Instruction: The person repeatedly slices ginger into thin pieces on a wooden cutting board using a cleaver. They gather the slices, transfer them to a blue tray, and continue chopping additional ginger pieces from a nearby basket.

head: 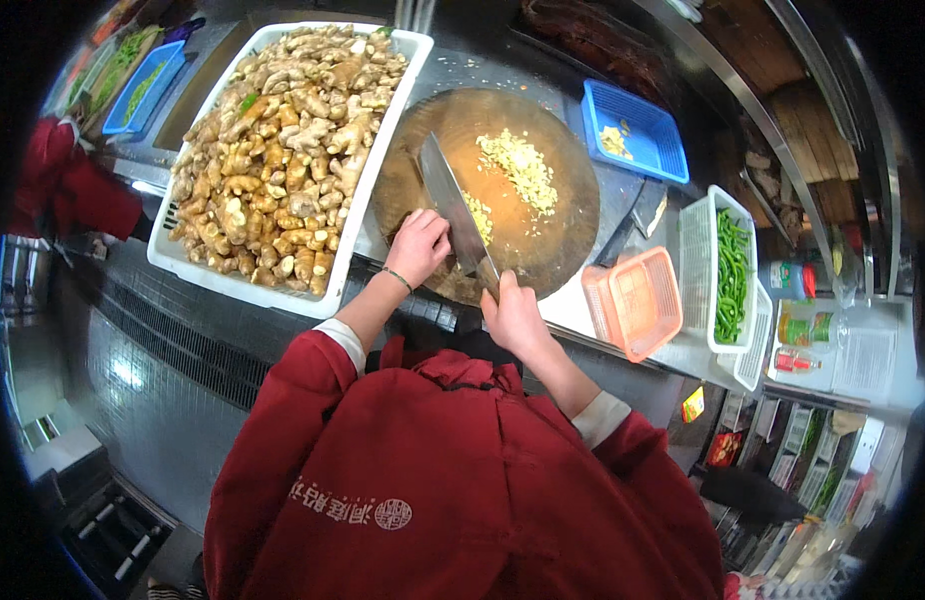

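My right hand (513, 313) grips the handle of a broad steel cleaver (456, 206), its blade slanting up and left across a round wooden chopping block (571, 225). My left hand (420, 246) rests on the block at the blade's left side, fingers curled in close to the steel. Whatever lies beneath those fingers is hidden. Chopped pale yellow pieces (519, 169), likely ginger, form a loose pile beyond the blade. A smaller heap of chopped bits (477, 217) lies right against the blade's right face.
To the left, a large white plastic crate (341, 289) is heaped with ginger roots (282, 172). On the right are a blue basket (650, 146) with some yellow slices, another knife (624, 229), pink baskets (642, 300) and a white basket (695, 232) of green chillies (731, 277). A red-sleeved person (80, 180) stands far left.
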### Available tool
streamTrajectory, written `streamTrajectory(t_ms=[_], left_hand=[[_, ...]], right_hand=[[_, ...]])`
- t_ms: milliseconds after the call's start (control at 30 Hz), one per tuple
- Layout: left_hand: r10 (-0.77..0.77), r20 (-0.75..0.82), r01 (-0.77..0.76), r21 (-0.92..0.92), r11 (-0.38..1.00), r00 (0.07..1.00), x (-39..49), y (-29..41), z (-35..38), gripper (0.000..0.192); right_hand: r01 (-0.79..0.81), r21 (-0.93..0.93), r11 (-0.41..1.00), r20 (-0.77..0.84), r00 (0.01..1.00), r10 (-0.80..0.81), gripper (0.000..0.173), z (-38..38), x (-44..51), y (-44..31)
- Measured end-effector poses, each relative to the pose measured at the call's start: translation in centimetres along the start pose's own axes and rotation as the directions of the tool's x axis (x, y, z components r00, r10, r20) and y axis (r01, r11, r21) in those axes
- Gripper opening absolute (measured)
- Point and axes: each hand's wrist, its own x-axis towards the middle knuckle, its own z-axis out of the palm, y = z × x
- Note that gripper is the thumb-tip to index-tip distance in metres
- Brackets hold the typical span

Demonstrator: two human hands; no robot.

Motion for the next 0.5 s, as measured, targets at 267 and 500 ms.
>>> streamTrajectory(t_ms=[267, 500], left_hand=[[-0.019, -0.035, 0.018, -0.032, 0.999, 0.999, -0.2, 0.1, -0.2, 0.013], [-0.03, -0.001, 0.03, 0.004, 1.0, 1.0, -0.6, 0.1, -0.2, 0.012]], right_hand=[[-0.017, -0.069, 0.997, 0.053, 0.998, 0.021, 0.029, -4.1, -0.7, -1.1], [-0.057, 0.003, 0.998, 0.019, 0.998, 0.056, 0.026, -0.3, -1.2, -0.7]])
